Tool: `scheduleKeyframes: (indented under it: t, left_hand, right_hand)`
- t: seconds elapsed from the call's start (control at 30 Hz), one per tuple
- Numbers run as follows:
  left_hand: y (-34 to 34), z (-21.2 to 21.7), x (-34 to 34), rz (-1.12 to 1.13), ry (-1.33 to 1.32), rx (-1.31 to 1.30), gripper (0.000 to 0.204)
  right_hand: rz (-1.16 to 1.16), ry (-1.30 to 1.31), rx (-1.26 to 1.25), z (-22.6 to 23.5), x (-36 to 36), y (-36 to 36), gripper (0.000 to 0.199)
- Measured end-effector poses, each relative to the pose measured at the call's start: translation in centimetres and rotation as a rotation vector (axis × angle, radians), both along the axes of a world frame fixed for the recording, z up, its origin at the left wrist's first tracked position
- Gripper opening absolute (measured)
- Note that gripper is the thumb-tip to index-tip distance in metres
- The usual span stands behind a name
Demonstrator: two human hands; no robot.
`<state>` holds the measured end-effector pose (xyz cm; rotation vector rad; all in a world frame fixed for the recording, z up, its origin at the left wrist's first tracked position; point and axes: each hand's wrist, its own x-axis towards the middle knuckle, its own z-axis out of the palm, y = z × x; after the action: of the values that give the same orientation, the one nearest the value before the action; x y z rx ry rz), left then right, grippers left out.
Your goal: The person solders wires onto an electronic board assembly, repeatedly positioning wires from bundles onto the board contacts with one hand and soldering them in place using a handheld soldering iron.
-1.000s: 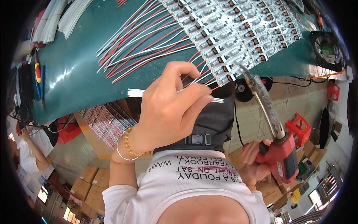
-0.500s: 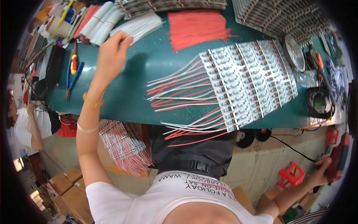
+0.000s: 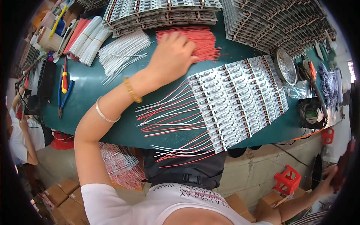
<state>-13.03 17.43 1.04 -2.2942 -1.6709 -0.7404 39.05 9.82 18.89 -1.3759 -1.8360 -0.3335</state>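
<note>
My left hand (image 3: 174,56) reaches over a pile of cut red wires (image 3: 205,43), its fingers curled down against the near-left part. The fingertips are hidden beneath the hand. To the right and nearer lies a sheet of small circuit boards (image 3: 238,103) in rows, with red and white wires (image 3: 168,118) sticking out from its left edge. Far out at the right rim, my right hand (image 3: 330,179) is closed around a red and dark hand tool (image 3: 343,165), partly lost in shadow. It is held off the table.
Loose white wires (image 3: 122,52) and tied wire bundles (image 3: 88,37) lie left of the red pile. Stacked board sheets (image 3: 161,15) stand behind. Pliers (image 3: 63,90) lie at left. A metal bowl (image 3: 285,66) and small fan (image 3: 312,114) sit at right. Another person (image 3: 28,138) works far left.
My left hand has moved right from near the white wires onto the red wires. My right hand still holds the tool. The whole view has shifted slightly.
</note>
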Motion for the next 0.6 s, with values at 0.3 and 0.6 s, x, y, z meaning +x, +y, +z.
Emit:
scheduleKeyframes:
  t: [0.3,0.6]
  left_hand:
    - [3.0,0.5,0.6,0.051,0.009,-0.152,0.016]
    - [1.1,4.4,-1.7,0.020,-0.041,-0.079,0.013]
  right_hand:
    - [0.069,0.220,-0.228,-5.4,0.3,-1.7,0.025]
    - [0.115,0.352,-0.272,-9.3,-1.8,-2.6,0.053]
